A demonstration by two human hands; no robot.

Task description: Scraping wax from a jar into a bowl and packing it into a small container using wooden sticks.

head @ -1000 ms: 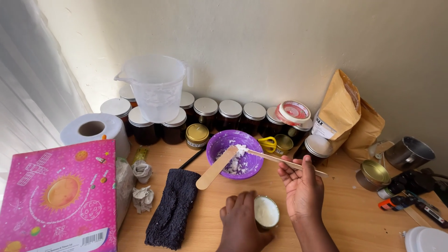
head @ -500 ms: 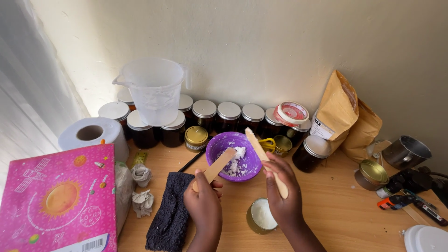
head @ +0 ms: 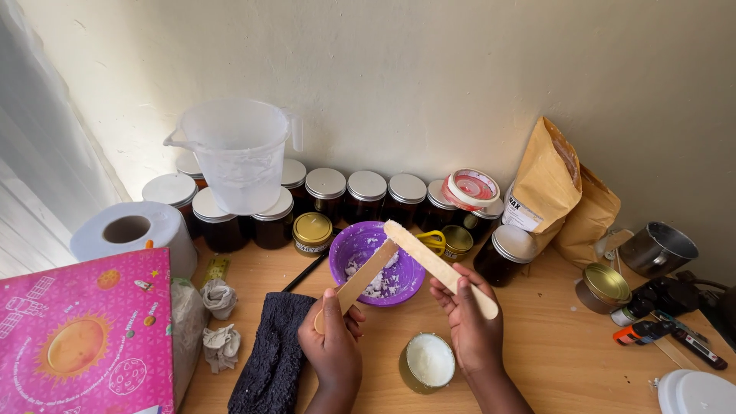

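Wooden sticks: in the head view I hold two flat, pale wooden spatula sticks, their tips crossing over the round purple plastic bowl (head: pixel 373 264) of white flakes.
Left hand (head: pixel 333 343): closed around the lower end of the shorter wooden stick (head: pixel 360 280).
Right hand (head: pixel 469 320): fingers wrapped about the longer wooden stick (head: pixel 438 267), near its lower end.
Handling: light, stiff and thin, I judge; dry wood grips well, best pinched at the bare lower end.
Nearby: small gold tin of white wax (head: pixel 427 363) sits on the tan wooden table (head: pixel 567 345) between my wrists; dark knitted cloth (head: pixel 272 356) lies beside my left hand.
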